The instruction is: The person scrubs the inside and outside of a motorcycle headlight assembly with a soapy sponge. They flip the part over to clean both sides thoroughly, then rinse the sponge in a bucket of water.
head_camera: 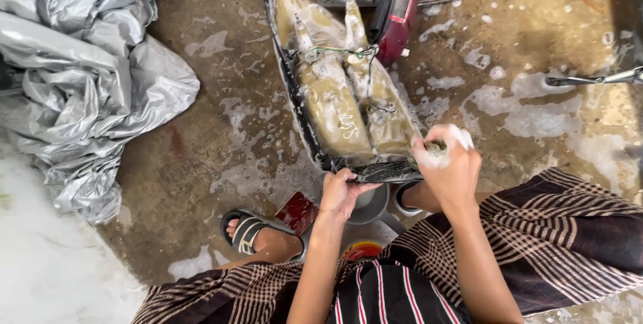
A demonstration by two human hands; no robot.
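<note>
Panel [341, 96], a long muddy vehicle part, stands tilted on wet concrete floor [221, 110], soap foam covering most of it. Left hand [340, 192] grips its lower edge; right hand [450, 167] presses a foamy sponge [442, 144] against the lower corner. Judged: scrubbing well along, rinsing not yet done.

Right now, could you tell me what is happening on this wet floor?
A person crouches over a soapy vehicle panel lying underside up on the wet concrete floor. The left hand grips the panel's near black edge, and the right hand presses a foamy scrubbing pad against its near corner. Suds cover the panel and the floor around it. A crumpled grey cover lies to the left, and a red vehicle part sits just beyond the panel.
</note>
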